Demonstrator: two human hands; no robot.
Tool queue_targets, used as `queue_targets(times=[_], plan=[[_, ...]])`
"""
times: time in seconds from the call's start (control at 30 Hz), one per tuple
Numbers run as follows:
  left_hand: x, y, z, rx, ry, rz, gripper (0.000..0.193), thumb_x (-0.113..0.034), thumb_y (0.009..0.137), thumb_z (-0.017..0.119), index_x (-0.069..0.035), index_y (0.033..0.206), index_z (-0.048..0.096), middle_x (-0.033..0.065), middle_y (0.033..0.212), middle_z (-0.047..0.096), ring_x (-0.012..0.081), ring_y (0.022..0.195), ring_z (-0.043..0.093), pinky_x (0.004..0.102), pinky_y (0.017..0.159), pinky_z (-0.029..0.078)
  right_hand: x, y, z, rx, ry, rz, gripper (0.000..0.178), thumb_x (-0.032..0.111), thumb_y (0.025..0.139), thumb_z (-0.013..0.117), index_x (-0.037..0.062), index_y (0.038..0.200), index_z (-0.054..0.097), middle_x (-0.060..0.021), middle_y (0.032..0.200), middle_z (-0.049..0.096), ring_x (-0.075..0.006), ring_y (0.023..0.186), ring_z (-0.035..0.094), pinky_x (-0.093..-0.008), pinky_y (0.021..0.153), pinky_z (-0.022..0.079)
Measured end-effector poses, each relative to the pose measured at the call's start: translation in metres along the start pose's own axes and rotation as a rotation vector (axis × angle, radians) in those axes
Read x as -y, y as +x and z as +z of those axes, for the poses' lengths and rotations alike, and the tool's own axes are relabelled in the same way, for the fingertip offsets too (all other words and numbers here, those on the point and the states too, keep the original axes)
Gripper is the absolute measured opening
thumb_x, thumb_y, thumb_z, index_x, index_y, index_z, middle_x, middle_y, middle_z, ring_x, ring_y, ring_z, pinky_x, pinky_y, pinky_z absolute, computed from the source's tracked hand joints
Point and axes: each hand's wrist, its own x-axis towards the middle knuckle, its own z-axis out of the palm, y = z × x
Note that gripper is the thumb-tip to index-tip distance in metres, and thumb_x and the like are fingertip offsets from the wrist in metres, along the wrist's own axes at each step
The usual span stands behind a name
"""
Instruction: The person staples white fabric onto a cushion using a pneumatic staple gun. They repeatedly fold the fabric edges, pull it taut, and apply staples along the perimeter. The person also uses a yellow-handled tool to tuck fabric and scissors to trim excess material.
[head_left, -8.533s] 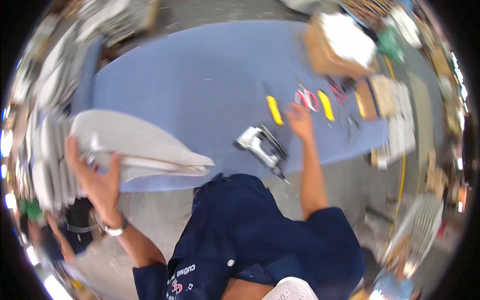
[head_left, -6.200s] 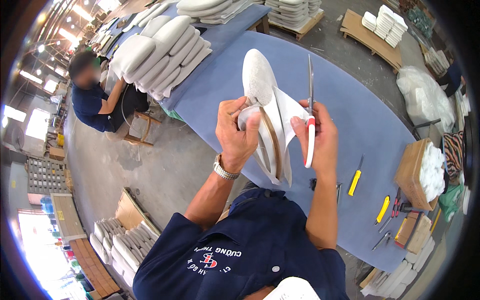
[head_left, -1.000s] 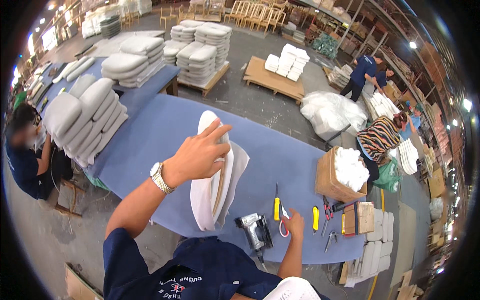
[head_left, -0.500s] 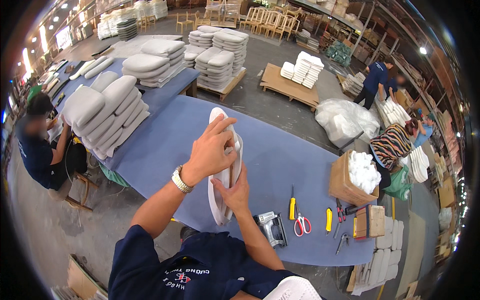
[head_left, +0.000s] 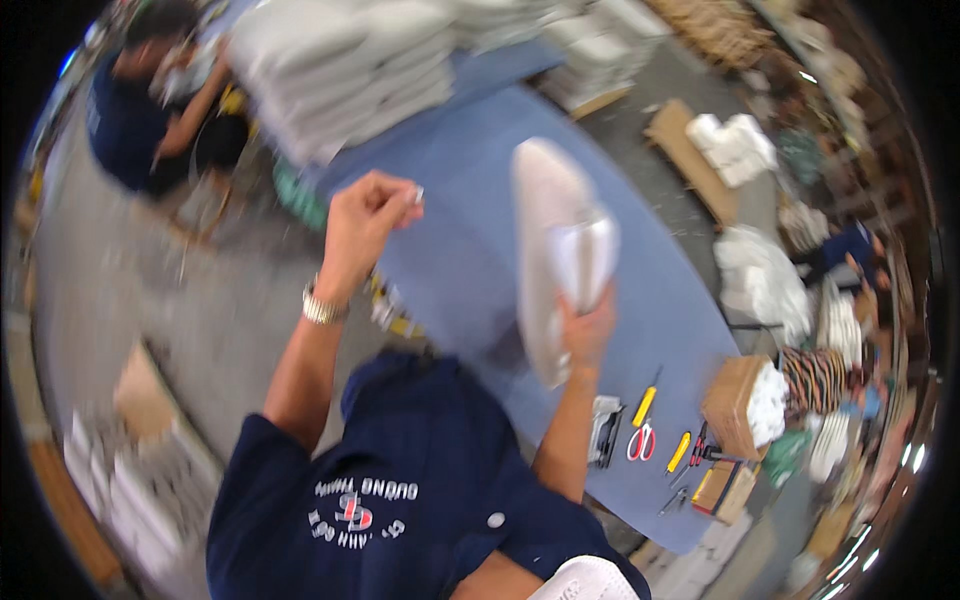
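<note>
My right hand (head_left: 590, 335) grips a pale seat cushion (head_left: 548, 215) by its near side, holding it on edge above the blue table (head_left: 470, 190). A bright white patch shows on the cushion's right side; motion smears its detail. Well to the left of the cushion, my left hand (head_left: 368, 215) is raised with thumb and fingers pinched together. Between those fingertips sits a small whitish scrap (head_left: 418, 195), too blurred to name.
Stacked pale cushions (head_left: 345, 75) stand at the table's far left, beside a seated co-worker (head_left: 150, 110). On the right lie a staple gun (head_left: 605, 432), red-handled scissors (head_left: 642, 440), a yellow cutter (head_left: 679, 452) and pliers (head_left: 697, 445). A carton of white stuffing (head_left: 735, 400) stands beyond them.
My left hand has come off the cushion and moved left with a small scrap pinched in it. The right hand has carried the cushion to the right. The whole view has turned.
</note>
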Motion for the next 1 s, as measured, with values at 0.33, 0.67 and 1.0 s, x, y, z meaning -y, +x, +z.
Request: queue_targets(times=[0.33, 0.67, 1.0], plan=[[0.262, -0.194, -0.211, -0.241, 0.175, -0.992, 0.018, -0.019, 0.093, 0.075, -0.002, 0.097, 0.080, 0.0061, 0.080, 0.076, 0.0096, 0.067, 0.068, 0.0252, 0.058, 0.053, 0.031, -0.010, 0.006, -0.114, 0.126, 0.287, 0.060, 0.013, 0.089, 0.082, -0.0089, 0.137, 0.054, -0.0226, 0.134, 0.062, -0.0305, 0.119, 0.063, -0.0427, 0.105, 0.049], [0.231, -0.057, -0.103, 0.255, 0.394, -0.588, 0.051, -0.031, 0.094, 0.075, -0.002, 0.135, 0.067, 0.0243, 0.119, 0.074, 0.0354, 0.115, 0.072, 0.0408, 0.099, 0.056, 0.045, -0.017, 0.009, 0.102, -0.148, 0.244, 0.062, 0.015, 0.088, 0.085, -0.0095, 0.137, 0.056, -0.0219, 0.127, 0.068, -0.0302, 0.118, 0.065, -0.0400, 0.100, 0.052], [0.079, -0.015, -0.058, 0.574, 0.645, 0.391, 0.097, -0.020, 0.077, 0.085, -0.018, 0.162, 0.038, 0.0202, 0.168, 0.032, 0.0408, 0.156, 0.029, 0.0646, 0.123, 0.025, 0.058, -0.032, 0.030, 0.531, -0.185, 0.016, 0.058, 0.030, 0.089, 0.077, -0.0007, 0.137, 0.063, -0.0226, 0.131, 0.069, -0.0394, 0.123, 0.065, -0.0453, 0.107, 0.048]])
